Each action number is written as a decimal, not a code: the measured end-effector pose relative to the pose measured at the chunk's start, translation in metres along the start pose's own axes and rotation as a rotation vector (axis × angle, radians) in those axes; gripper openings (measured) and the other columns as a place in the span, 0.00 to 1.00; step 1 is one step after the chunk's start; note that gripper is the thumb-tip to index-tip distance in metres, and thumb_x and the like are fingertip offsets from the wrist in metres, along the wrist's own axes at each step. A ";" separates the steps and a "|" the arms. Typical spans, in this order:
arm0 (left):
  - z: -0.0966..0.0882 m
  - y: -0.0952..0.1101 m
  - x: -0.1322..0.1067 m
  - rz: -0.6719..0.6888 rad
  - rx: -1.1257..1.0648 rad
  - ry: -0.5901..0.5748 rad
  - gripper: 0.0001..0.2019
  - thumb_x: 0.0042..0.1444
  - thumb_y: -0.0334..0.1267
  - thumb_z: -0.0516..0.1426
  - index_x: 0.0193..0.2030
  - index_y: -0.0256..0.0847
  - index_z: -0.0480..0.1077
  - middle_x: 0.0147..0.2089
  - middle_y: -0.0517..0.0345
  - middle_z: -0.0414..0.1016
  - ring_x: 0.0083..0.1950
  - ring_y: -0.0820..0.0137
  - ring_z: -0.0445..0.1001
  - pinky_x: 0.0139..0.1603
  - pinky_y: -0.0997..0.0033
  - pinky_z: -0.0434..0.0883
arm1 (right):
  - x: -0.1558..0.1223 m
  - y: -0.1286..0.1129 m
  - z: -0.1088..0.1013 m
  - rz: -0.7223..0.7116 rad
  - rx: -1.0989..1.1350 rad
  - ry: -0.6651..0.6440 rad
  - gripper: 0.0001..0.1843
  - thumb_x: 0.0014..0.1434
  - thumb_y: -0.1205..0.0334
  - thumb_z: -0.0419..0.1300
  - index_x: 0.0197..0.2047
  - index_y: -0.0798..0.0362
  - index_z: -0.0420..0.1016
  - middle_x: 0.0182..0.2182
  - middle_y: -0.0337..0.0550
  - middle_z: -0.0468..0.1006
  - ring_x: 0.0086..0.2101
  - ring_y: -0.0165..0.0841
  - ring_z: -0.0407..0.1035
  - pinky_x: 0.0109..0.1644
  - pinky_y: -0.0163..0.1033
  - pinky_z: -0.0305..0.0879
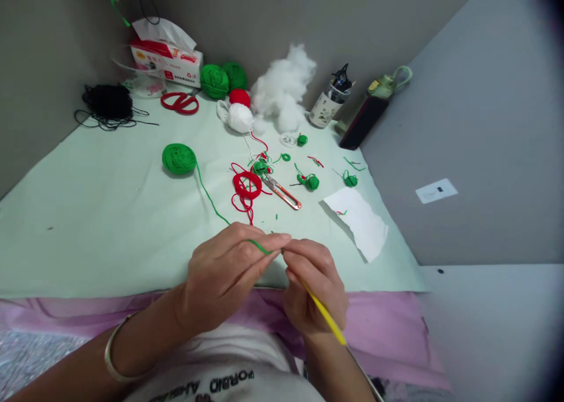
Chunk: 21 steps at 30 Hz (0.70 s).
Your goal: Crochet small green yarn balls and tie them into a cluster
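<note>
Close to the table's front edge, my two hands meet at the fingertips. My left hand (pixel 233 267) is closed on green yarn (pixel 259 247), which crosses over its fingers. From there the strand runs back to a green yarn ball (pixel 178 158) on the left of the table. My right hand (pixel 315 281) grips a crochet hook with a yellow handle (pixel 326 314), its back end pointing down toward my body. The hook's tip and any stitches are hidden between my fingertips. Beyond my hands lie loose red yarn (pixel 247 186) and orange-handled thread snips (pixel 284 191).
Red scissors (pixel 180 102), black yarn (pixel 108 103), a tissue box (pixel 167 61) and white stuffing (pixel 284 90) line the back. A pen cup (pixel 325 108) and a bottle (pixel 365 111) stand at the right. Torn paper (pixel 359 220) and small green crocheted pieces (pixel 312 182) lie nearer.
</note>
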<state>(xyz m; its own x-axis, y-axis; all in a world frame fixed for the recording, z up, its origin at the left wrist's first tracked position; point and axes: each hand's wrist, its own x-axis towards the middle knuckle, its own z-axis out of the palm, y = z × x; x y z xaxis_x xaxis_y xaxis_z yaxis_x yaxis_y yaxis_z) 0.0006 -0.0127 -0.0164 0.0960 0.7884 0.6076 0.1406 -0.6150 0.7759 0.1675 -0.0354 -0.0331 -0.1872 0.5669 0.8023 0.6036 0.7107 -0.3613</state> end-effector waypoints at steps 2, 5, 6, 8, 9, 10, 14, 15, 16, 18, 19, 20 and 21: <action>0.002 0.004 0.003 -0.258 -0.100 0.032 0.19 0.58 0.27 0.64 0.54 0.51 0.78 0.42 0.61 0.83 0.41 0.71 0.80 0.48 0.69 0.77 | 0.002 -0.001 0.000 -0.025 -0.029 0.066 0.18 0.68 0.71 0.59 0.59 0.50 0.74 0.47 0.50 0.81 0.43 0.38 0.77 0.44 0.46 0.78; 0.005 0.009 0.010 -0.655 -0.441 0.036 0.21 0.55 0.33 0.67 0.57 0.45 0.76 0.36 0.62 0.77 0.38 0.72 0.77 0.45 0.72 0.76 | 0.004 -0.001 0.000 -0.057 -0.098 0.070 0.20 0.64 0.74 0.62 0.56 0.46 0.77 0.42 0.44 0.81 0.40 0.35 0.77 0.39 0.41 0.77; 0.005 0.009 0.012 -0.759 -0.577 0.010 0.23 0.54 0.33 0.68 0.57 0.44 0.75 0.34 0.63 0.75 0.37 0.73 0.76 0.43 0.74 0.75 | 0.004 -0.001 0.000 -0.070 -0.110 0.053 0.21 0.63 0.75 0.63 0.56 0.45 0.78 0.41 0.43 0.80 0.39 0.34 0.76 0.37 0.40 0.77; 0.003 0.007 0.016 -0.931 -0.817 -0.079 0.24 0.54 0.35 0.68 0.58 0.42 0.75 0.34 0.63 0.73 0.35 0.75 0.74 0.41 0.75 0.74 | 0.004 0.001 0.000 -0.065 -0.085 0.038 0.21 0.63 0.75 0.63 0.55 0.44 0.79 0.40 0.43 0.80 0.38 0.34 0.77 0.36 0.39 0.77; 0.001 0.006 0.018 -0.995 -0.905 -0.120 0.23 0.54 0.35 0.68 0.58 0.41 0.75 0.33 0.63 0.73 0.34 0.75 0.73 0.40 0.75 0.73 | 0.005 0.002 0.000 -0.035 -0.041 0.047 0.20 0.64 0.75 0.62 0.55 0.44 0.79 0.40 0.43 0.80 0.38 0.34 0.77 0.36 0.40 0.77; 0.000 0.004 0.018 -1.040 -0.964 -0.144 0.22 0.55 0.36 0.68 0.57 0.41 0.75 0.33 0.62 0.73 0.33 0.76 0.73 0.40 0.75 0.73 | 0.006 0.003 0.000 0.018 0.022 0.066 0.18 0.65 0.73 0.60 0.54 0.45 0.79 0.40 0.44 0.81 0.38 0.35 0.77 0.37 0.41 0.77; -0.004 -0.003 0.017 -1.035 -0.976 -0.122 0.20 0.56 0.36 0.68 0.57 0.42 0.77 0.32 0.63 0.73 0.34 0.76 0.73 0.41 0.76 0.70 | 0.014 0.003 -0.002 0.313 0.386 0.195 0.12 0.69 0.68 0.57 0.46 0.49 0.81 0.34 0.44 0.81 0.33 0.35 0.75 0.34 0.43 0.75; -0.005 -0.003 0.016 -1.013 -0.954 -0.117 0.20 0.56 0.36 0.68 0.56 0.43 0.77 0.31 0.64 0.73 0.34 0.76 0.73 0.41 0.76 0.70 | 0.016 0.003 -0.002 0.389 0.467 0.220 0.11 0.69 0.66 0.57 0.44 0.49 0.81 0.32 0.43 0.80 0.31 0.34 0.74 0.33 0.42 0.74; -0.004 -0.003 0.016 -0.990 -0.931 -0.116 0.19 0.56 0.36 0.68 0.56 0.44 0.77 0.31 0.64 0.72 0.34 0.76 0.73 0.41 0.77 0.69 | 0.018 0.002 -0.003 0.457 0.535 0.237 0.10 0.69 0.65 0.57 0.43 0.49 0.81 0.32 0.43 0.79 0.30 0.33 0.73 0.31 0.40 0.73; -0.003 -0.002 0.015 -0.943 -0.888 -0.103 0.18 0.57 0.36 0.67 0.55 0.45 0.78 0.32 0.64 0.72 0.35 0.76 0.73 0.42 0.77 0.69 | 0.020 0.002 -0.004 0.552 0.625 0.256 0.09 0.69 0.64 0.58 0.41 0.49 0.81 0.31 0.42 0.78 0.28 0.31 0.72 0.30 0.39 0.71; -0.002 -0.002 0.015 -0.919 -0.868 -0.094 0.17 0.57 0.35 0.67 0.54 0.46 0.79 0.32 0.64 0.72 0.35 0.76 0.73 0.42 0.77 0.69 | 0.020 0.002 -0.004 0.570 0.645 0.262 0.09 0.69 0.64 0.58 0.41 0.49 0.80 0.30 0.41 0.77 0.27 0.31 0.71 0.29 0.38 0.70; -0.001 -0.001 0.014 -0.897 -0.852 -0.092 0.17 0.57 0.35 0.66 0.54 0.47 0.79 0.33 0.64 0.72 0.35 0.76 0.73 0.42 0.76 0.70 | 0.021 0.002 -0.004 0.563 0.651 0.263 0.09 0.69 0.63 0.58 0.41 0.49 0.80 0.30 0.41 0.77 0.28 0.31 0.71 0.29 0.38 0.70; 0.000 0.000 0.014 -0.876 -0.842 -0.100 0.17 0.57 0.34 0.66 0.54 0.47 0.79 0.33 0.63 0.72 0.36 0.75 0.73 0.43 0.76 0.70 | 0.021 0.002 -0.003 0.542 0.642 0.256 0.09 0.69 0.63 0.58 0.41 0.49 0.81 0.31 0.42 0.78 0.29 0.31 0.72 0.30 0.38 0.71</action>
<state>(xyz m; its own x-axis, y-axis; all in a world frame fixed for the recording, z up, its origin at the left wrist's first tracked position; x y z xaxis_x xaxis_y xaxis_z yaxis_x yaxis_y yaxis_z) 0.0017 -0.0015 -0.0079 0.3697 0.9146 -0.1636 -0.4838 0.3398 0.8065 0.1669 -0.0232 -0.0157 0.2244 0.8382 0.4971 -0.0083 0.5117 -0.8591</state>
